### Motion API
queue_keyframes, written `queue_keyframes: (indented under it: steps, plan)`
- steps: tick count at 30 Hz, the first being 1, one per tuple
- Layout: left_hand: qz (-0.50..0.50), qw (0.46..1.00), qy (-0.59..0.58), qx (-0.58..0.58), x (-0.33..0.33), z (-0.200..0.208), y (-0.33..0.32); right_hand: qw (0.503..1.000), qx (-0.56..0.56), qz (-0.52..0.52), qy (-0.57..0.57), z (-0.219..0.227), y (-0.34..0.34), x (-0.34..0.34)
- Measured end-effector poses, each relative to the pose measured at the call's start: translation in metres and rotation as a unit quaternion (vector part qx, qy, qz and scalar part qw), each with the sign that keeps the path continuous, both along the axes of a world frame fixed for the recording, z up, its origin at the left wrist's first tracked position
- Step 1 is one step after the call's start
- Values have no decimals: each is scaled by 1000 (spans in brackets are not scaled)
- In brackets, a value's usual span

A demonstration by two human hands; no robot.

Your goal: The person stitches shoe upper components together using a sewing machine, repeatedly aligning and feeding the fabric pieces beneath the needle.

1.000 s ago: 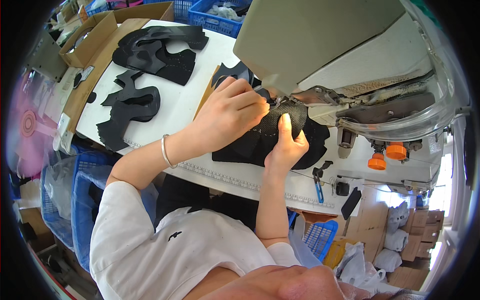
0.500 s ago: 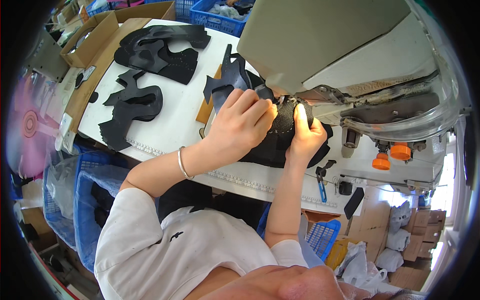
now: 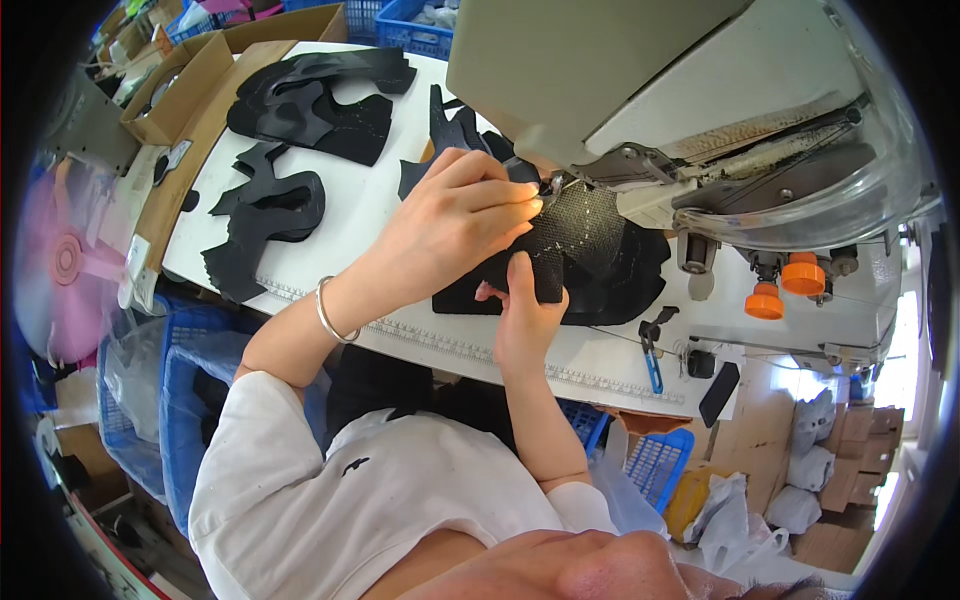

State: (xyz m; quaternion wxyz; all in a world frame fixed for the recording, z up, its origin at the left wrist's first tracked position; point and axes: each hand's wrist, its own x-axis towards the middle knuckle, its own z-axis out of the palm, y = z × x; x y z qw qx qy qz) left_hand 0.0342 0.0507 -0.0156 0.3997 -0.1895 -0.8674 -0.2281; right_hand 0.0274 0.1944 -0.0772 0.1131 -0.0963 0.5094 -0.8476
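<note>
- So I've got my left hand (image 3: 450,225) laid flat across a black mesh fabric piece (image 3: 580,245), fingers (image 3: 500,190) held together and pressing it down, tips right up by the needle area of the sewing machine (image 3: 640,90).
- Right hand (image 3: 525,315) comes in from below, thumb up on the near edge of that same piece. The rest of its fingers are curled under the fabric, so it's pinching the edge as far as I can see.
- The mesh piece sits on the white worktop (image 3: 370,200) directly under the machine head, on top of a bigger dark pile of cut fabric that spreads out to the right.
- Silver bracelet (image 3: 325,310) on my left wrist, white t-shirt sleeves on both arms.
- To the left on the worktop: stacks of black cut shoe-upper pieces (image 3: 265,215), one stack near the front edge, another pile (image 3: 320,100) further back.
- Two orange knobs (image 3: 785,285) hang under the machine on the right side.
- A blue-handled tool (image 3: 650,360) lies near the front edge of the worktop, just right of my right hand.
- Cardboard boxes (image 3: 215,65) along the far left edge, blue plastic crates (image 3: 415,30) behind the worktop, and more blue crates (image 3: 190,400) down on the floor to my left.
</note>
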Motion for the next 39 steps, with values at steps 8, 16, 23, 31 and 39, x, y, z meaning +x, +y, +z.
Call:
queue_keyframes:
  steps: [8, 16, 23, 31, 39]
  plan:
    - [-30, 998, 53, -6, -10, -8, -5, 998, -20, -53, 9, 0, -9, -8]
    - [-57, 995, 76, 9, -11, -15, -9, 996, -45, -75, -33, 1, -16, -4]
    - [-27, 994, 107, -15, -9, -19, 1, 996, -25, -83, -7, 5, -6, -8]
    - [-2, 994, 97, -41, -6, -19, 9, 996, 12, -74, 41, 12, 3, -21]
    - [12, 998, 58, -24, 0, -10, 9, 997, -34, -64, 4, 12, 5, -23]
